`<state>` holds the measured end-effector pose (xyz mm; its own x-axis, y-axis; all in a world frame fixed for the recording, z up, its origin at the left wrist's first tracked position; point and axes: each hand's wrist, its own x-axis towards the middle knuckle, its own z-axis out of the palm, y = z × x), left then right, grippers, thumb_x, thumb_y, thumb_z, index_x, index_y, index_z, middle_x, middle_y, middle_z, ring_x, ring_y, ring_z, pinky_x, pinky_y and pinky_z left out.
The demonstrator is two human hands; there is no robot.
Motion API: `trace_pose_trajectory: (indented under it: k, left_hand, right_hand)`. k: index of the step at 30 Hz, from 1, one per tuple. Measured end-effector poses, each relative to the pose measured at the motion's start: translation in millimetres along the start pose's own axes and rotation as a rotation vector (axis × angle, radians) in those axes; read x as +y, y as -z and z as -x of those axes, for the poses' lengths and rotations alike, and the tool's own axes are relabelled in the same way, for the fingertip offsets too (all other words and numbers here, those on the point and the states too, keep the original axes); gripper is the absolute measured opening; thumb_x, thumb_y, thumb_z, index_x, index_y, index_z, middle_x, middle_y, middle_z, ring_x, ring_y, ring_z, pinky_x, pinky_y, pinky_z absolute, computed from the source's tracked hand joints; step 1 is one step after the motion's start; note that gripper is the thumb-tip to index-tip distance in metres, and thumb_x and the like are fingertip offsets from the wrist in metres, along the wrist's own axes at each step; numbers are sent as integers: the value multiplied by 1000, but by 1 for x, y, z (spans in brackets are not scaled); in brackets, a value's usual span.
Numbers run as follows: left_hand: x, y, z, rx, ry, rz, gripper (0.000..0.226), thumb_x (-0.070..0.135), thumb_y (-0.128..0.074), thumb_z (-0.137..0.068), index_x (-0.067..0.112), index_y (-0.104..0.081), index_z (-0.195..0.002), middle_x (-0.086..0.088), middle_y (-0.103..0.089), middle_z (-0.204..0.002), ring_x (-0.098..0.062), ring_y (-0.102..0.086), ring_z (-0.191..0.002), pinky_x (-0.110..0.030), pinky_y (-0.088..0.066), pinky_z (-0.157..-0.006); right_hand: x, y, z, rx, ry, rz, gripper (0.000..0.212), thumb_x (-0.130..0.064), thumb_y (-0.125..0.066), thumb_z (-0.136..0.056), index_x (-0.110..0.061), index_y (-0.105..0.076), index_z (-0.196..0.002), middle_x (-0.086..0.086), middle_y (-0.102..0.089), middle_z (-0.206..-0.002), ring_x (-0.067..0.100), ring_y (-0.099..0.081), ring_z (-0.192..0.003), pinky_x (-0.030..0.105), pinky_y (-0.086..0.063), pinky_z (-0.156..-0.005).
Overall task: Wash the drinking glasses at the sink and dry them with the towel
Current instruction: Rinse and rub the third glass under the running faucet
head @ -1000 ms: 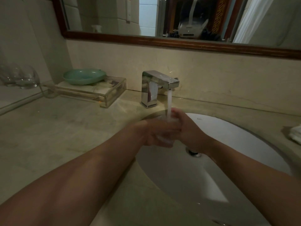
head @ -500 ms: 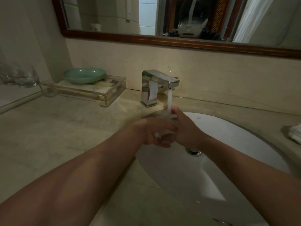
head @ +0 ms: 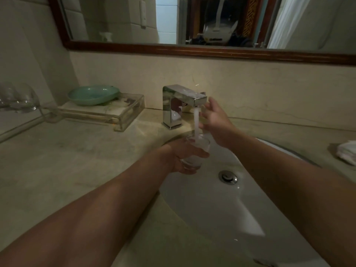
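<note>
Under the faucet (head: 178,105) stream, over the sink (head: 212,212), my left hand (head: 181,157) wraps the drinking glass (head: 202,144) mid-wall; my right hand (head: 215,117) hovers spread alongside. Wet glass, I judge: slick, brittle, best gripped round the body.

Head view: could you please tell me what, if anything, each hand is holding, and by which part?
The left hand grips the drinking glass around its lower body, under the running water. The right hand holds nothing, open beside the faucet.

A pale green dish (head: 93,94) rests on a clear tray (head: 127,122) at the far left of a beige counter (head: 57,160). A wood-framed mirror (head: 192,50) hangs above.
</note>
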<state>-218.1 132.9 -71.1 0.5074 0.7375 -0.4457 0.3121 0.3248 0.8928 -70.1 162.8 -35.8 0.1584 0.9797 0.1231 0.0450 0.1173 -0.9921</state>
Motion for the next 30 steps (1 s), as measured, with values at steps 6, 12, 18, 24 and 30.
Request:
trace_pose_trajectory:
  k: [6, 12, 18, 24, 30]
  left_hand:
    - [6, 1, 8, -11, 79, -26, 13, 13, -71, -95, 10, -60, -101, -7, -64, -67, -15, -59, -49, -31, -51, -73]
    - [7, -3, 7, 51, 22, -53, 28, 17, -73, -93, 11, -57, -116, -13, -68, -102, -24, -69, -84, -38, -59, -87]
    - [0, -1, 4, 77, -31, -68, 45, 22, -78, -91, 11, -59, -129, -13, -68, -123, -26, -70, -102, -36, -62, -84]
    - [-2, -10, 10, -1, -103, -38, 18, 25, -80, -77, 14, -66, -79, -8, -60, -72, -13, -58, -55, -24, -49, -55]
    - [0, -21, 28, -101, -148, -168, 40, -17, -70, -83, 13, -69, -110, -16, -73, -107, -23, -74, -88, -37, -63, -85]
  right_hand:
    - [-18, -30, -12, 105, -2, -74, 29, -26, -47, -95, -24, -50, -124, 18, -59, -123, 42, -63, -109, 53, -56, -93]
    - [-16, -17, 2, 136, 72, 0, 48, 5, -33, -100, -22, -62, -127, -2, -67, -113, 16, -66, -91, 25, -53, -62]
    - [-18, -4, 30, -40, 31, 200, 56, -5, -37, -102, -37, -44, -147, 5, -57, -133, 20, -58, -94, 32, -54, -67]
    - [-4, -8, 80, -155, 6, 710, 29, -51, -52, -89, -28, -67, -98, 1, -70, -95, 27, -69, -89, 38, -59, -69]
    - [4, 24, 105, -5, -193, 740, 26, -49, -65, -89, -23, -63, -92, 5, -69, -88, 23, -67, -70, 36, -60, -53]
